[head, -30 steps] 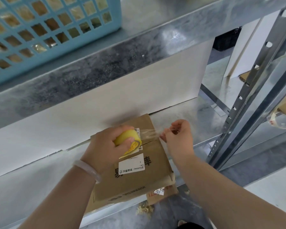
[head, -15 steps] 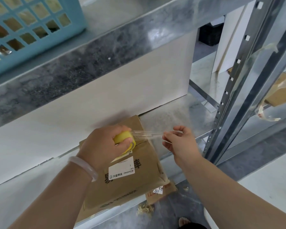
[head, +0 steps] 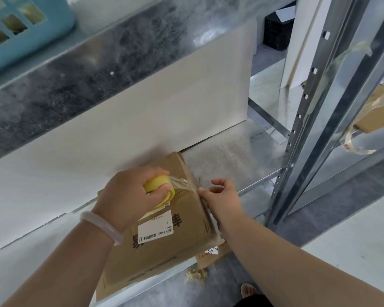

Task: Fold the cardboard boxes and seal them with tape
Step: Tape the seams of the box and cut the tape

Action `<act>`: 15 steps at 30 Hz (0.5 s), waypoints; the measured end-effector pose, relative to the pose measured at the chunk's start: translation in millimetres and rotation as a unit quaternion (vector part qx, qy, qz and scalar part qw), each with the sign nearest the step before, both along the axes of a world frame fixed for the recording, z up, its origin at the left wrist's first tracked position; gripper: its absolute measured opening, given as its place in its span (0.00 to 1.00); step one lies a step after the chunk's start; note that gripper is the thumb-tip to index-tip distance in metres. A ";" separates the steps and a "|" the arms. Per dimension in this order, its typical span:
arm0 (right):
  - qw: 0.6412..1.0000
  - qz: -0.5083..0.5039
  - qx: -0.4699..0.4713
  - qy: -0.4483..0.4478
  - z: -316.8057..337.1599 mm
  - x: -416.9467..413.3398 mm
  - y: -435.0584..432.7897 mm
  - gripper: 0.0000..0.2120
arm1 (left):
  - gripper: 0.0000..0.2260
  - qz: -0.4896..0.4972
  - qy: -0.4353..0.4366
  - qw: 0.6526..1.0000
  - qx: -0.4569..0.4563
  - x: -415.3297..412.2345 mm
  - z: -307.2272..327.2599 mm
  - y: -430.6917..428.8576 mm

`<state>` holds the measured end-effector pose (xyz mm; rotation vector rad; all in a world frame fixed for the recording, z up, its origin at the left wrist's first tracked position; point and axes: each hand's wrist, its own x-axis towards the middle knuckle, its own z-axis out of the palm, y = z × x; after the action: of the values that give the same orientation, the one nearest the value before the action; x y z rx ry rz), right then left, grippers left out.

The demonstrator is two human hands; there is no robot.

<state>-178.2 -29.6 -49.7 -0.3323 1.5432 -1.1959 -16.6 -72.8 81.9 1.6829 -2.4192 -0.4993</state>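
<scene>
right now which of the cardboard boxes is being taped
The white-labelled box: the left hand holds the tape roll on it. The other box lies untouched beyond the post.

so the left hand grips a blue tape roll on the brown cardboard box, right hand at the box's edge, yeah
No: the head view shows the tape roll is yellow, not blue. The left hand does grip it on the brown cardboard box, right hand at the box's edge.

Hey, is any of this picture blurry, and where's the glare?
Head view: motion blur smears the upper shelf beam and blue basket; the cardboard box looks sharp; glare whitens the beam's top edge; the wide lens tilts the upright post.
</scene>
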 end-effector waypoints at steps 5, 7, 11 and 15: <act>0.999 0.019 0.038 -0.016 -11.4 -2.3 2.3 0.17 | 0.11 -0.006 0.005 1.000 -0.002 0.0 -0.9 -0.3; 0.998 0.027 0.044 -0.021 -13.7 -4.1 0.7 0.14 | 0.11 -0.010 0.004 1.000 -0.005 0.0 -0.8 -0.8; 0.997 0.054 0.057 0.009 -18.8 -5.5 2.7 0.14 | 0.11 -0.009 0.002 1.000 -0.003 0.7 -1.2 -1.6; 0.991 0.052 -0.003 0.122 -15.3 -0.1 19.6 0.16 | 0.12 -0.012 -0.003 1.000 -0.006 0.5 -0.4 -1.1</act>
<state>-178.3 -10.0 -65.0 -0.5722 1.7095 -1.1100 -16.2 -73.9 81.5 1.6551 -2.4435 -0.4823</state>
